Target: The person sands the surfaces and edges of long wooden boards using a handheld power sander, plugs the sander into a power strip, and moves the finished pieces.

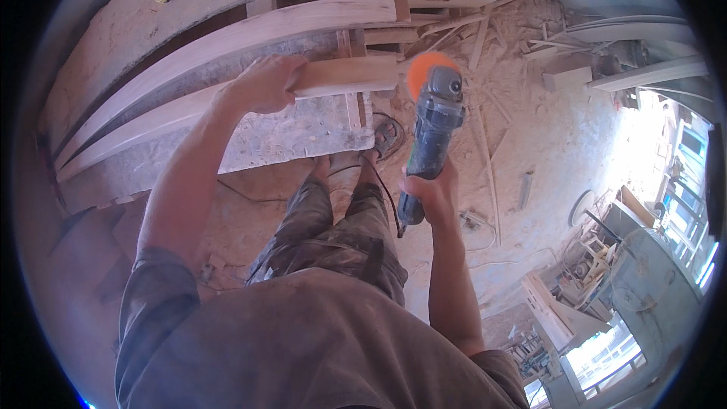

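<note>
Sanding a wood piece's end at the desk.
Left hand (261, 83) closed round the wood piece (344, 76), which juts right off the desk (295, 132). Right hand (430, 193) wrapped tight on grinder (433, 132) handle; orange disc (428, 70) blurred, just right of piece's end.

Orange disc (430, 70) on grinder (434, 132) is motion-blurred; plank (344, 76) end behind it hidden; clutter far right of grinder too small to ID.
</note>
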A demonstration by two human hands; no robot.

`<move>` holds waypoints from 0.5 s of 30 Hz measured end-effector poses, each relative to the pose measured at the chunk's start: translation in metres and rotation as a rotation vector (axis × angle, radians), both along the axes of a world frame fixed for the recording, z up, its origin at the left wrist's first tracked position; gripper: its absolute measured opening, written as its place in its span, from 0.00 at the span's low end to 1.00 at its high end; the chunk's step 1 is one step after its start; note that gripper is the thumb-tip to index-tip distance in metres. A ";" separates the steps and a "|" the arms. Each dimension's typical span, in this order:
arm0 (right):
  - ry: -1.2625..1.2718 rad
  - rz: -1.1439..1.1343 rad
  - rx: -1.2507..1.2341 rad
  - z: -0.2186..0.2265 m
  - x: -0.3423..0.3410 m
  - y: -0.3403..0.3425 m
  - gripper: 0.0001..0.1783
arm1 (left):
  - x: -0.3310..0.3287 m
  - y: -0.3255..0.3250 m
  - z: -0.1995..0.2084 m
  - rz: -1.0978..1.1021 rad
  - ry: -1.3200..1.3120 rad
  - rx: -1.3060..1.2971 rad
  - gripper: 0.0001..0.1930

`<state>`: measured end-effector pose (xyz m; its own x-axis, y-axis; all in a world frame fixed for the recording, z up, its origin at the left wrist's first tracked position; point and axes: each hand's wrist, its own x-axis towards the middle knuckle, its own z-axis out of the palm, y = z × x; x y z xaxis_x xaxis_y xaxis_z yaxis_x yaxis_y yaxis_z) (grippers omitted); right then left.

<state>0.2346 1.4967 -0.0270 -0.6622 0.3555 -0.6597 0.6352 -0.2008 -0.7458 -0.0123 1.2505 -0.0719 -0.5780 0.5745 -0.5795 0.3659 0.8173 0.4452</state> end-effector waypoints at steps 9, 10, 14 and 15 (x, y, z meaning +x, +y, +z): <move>-0.031 0.022 -0.024 -0.019 0.005 0.010 0.30 | -0.002 0.002 0.005 0.031 -0.034 0.003 0.36; -0.026 0.004 -0.056 -0.020 0.006 0.010 0.30 | -0.002 0.002 0.004 0.032 -0.033 0.002 0.36; -0.045 0.044 -0.039 -0.018 -0.004 0.014 0.31 | -0.001 0.004 0.006 0.033 -0.028 0.010 0.36; -0.022 0.056 -0.052 -0.013 -0.012 0.015 0.32 | -0.001 0.005 0.006 0.033 -0.026 0.013 0.36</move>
